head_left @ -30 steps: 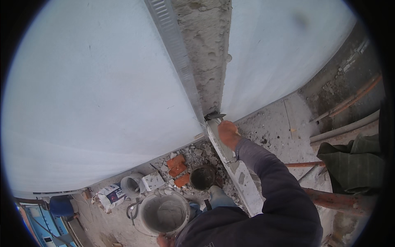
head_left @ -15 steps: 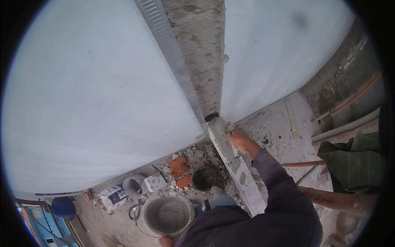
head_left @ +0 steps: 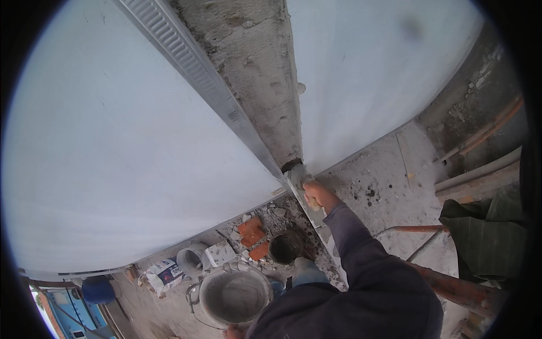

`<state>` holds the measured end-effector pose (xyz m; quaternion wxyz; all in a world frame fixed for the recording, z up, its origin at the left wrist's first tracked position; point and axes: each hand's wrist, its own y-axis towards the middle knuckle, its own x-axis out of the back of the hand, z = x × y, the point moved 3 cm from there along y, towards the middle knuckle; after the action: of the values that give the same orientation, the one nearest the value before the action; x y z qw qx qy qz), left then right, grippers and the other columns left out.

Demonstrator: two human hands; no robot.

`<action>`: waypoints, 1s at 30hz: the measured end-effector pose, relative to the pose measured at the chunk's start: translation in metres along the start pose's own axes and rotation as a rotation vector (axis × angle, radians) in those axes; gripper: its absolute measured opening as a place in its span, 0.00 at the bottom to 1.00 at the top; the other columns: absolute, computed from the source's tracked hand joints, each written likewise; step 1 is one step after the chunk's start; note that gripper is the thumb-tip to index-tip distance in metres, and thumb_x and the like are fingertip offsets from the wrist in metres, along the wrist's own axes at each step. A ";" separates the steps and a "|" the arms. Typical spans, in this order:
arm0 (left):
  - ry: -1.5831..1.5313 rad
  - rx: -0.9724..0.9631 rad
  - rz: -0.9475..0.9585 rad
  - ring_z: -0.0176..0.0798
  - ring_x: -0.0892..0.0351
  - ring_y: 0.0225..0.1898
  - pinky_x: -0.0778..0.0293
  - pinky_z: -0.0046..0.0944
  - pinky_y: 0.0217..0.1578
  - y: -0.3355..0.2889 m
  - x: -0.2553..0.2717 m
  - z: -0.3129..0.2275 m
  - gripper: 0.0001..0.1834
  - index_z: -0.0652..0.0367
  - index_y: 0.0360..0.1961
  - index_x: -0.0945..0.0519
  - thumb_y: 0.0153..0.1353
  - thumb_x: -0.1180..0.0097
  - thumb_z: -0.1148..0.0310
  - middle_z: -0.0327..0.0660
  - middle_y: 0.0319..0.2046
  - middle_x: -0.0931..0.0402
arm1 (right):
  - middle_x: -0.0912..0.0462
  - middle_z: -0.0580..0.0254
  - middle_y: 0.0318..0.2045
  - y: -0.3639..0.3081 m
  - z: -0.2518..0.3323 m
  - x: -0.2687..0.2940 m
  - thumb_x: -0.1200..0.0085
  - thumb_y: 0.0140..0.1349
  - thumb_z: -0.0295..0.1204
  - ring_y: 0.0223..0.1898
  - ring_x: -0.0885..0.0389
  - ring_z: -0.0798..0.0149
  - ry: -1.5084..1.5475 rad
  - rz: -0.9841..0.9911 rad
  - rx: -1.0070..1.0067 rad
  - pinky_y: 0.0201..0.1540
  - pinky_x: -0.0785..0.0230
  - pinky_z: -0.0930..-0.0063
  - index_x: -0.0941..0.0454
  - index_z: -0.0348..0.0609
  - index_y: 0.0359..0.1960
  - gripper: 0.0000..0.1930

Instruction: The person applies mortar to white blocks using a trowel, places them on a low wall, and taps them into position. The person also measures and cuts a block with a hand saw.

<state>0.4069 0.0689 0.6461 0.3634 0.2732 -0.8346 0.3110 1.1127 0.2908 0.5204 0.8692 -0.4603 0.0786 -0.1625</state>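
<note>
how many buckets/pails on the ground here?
3: a large grey bucket at the bottom edge by the left hand, a dark pail near the orange bricks, a small white tub left of them. More may be hidden.

Rubble (head_left: 265,223) below — floor (head_left: 384,181) rightward open

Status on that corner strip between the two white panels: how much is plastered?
Done: rough grey plaster covers the strip from the top of view down to the tool, beside the ribbed metal corner bead. In hand: the right hand presses a trowel at the coat's lower edge; the left hand is by the bucket of mix. Left: the short stretch below the trowel down to the floor.
</note>
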 end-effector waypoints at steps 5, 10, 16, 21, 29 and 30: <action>0.526 -0.324 0.456 0.44 0.22 0.32 0.25 0.48 0.35 -0.004 -0.009 -0.003 0.19 0.66 0.31 0.15 0.60 0.50 0.60 0.44 0.28 0.16 | 0.22 0.59 0.27 -0.035 -0.005 0.004 0.58 0.76 0.42 0.22 0.23 0.59 0.202 -0.020 -0.036 0.23 0.30 0.60 0.28 0.39 0.43 0.16; 0.221 -0.297 0.452 0.42 0.20 0.34 0.25 0.50 0.37 -0.008 -0.005 -0.016 0.17 0.64 0.31 0.13 0.59 0.50 0.64 0.46 0.28 0.15 | 0.25 0.60 0.22 -0.029 0.005 -0.016 0.56 0.75 0.41 0.20 0.26 0.59 0.229 0.081 -0.006 0.24 0.30 0.57 0.25 0.42 0.36 0.16; -0.090 0.204 0.066 0.47 0.24 0.33 0.26 0.47 0.36 0.003 -0.009 -0.042 0.16 0.68 0.32 0.27 0.48 0.37 0.67 0.50 0.33 0.26 | 0.17 0.45 0.22 0.004 0.019 -0.001 0.53 0.64 0.34 0.21 0.20 0.47 -0.721 0.013 0.309 0.27 0.29 0.46 0.21 0.38 0.17 0.19; -0.204 0.187 0.046 0.45 0.24 0.33 0.26 0.47 0.38 0.000 -0.017 -0.049 0.20 0.67 0.38 0.27 0.45 0.36 0.69 0.50 0.35 0.25 | 0.19 0.49 0.21 -0.022 0.009 0.043 0.52 0.66 0.41 0.22 0.19 0.50 -0.544 0.039 0.051 0.29 0.29 0.49 0.22 0.36 0.21 0.21; -0.103 0.210 0.024 0.48 0.24 0.35 0.26 0.48 0.40 -0.019 -0.013 -0.069 0.24 0.70 0.42 0.27 0.45 0.37 0.67 0.51 0.36 0.25 | 0.17 0.42 0.35 -0.136 -0.046 0.078 0.45 0.68 0.42 0.35 0.16 0.38 -0.783 -0.632 0.448 0.36 0.26 0.46 0.26 0.34 0.44 0.19; -0.095 0.239 0.038 0.49 0.24 0.35 0.26 0.48 0.40 -0.019 -0.012 -0.071 0.25 0.70 0.43 0.27 0.45 0.37 0.67 0.51 0.36 0.26 | 0.17 0.41 0.35 -0.147 -0.059 0.079 0.44 0.68 0.41 0.36 0.17 0.36 -0.699 -0.721 0.558 0.38 0.26 0.45 0.26 0.34 0.43 0.19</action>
<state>0.4582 0.1095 0.6810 0.2826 0.3129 -0.8129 0.4018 1.1388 0.1401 0.6089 0.8217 -0.2375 -0.4213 -0.3014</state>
